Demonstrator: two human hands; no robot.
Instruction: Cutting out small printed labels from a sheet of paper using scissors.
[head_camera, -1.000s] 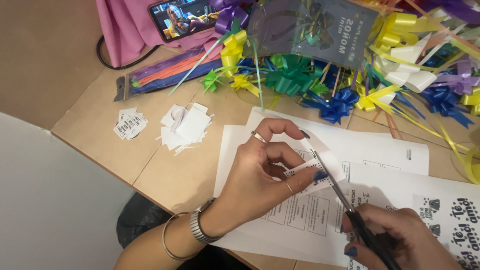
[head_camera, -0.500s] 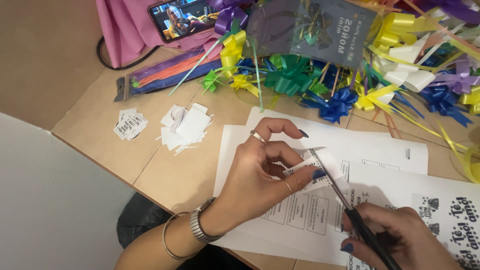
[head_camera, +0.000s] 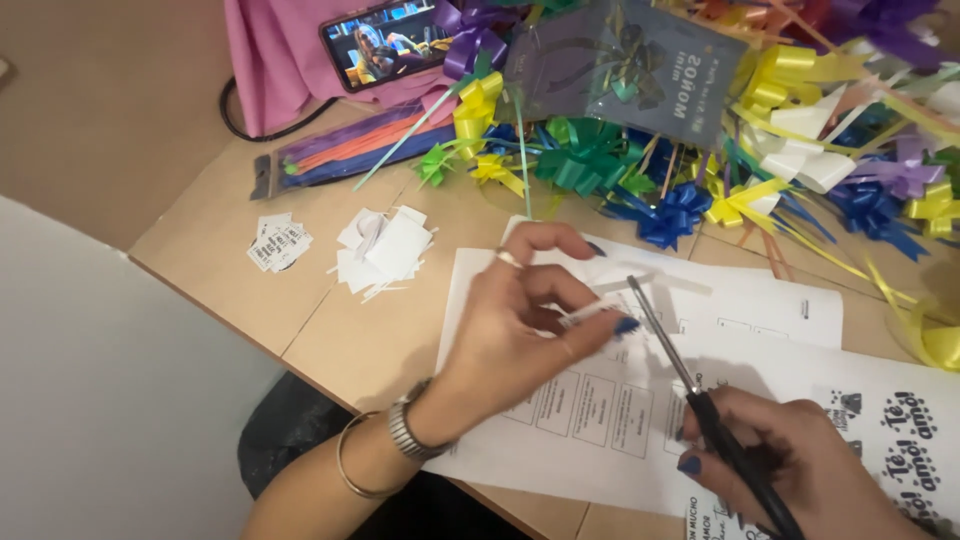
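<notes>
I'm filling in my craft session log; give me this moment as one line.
left hand: pinches small white paper slip | right hand: holds black-handled metal scissors, blades beside slip | under: white printed sheets on tan table

My nails are dark blue. Black-handled scissors (head_camera: 700, 400), white printed sheets (head_camera: 760, 300), pale brown table (head_camera: 220, 240), bows (head_camera: 680, 150) in yellow, green, blue, purple, white.

A light wooden table (head_camera: 330, 345) stands against a beige wall (head_camera: 100, 110).
</notes>
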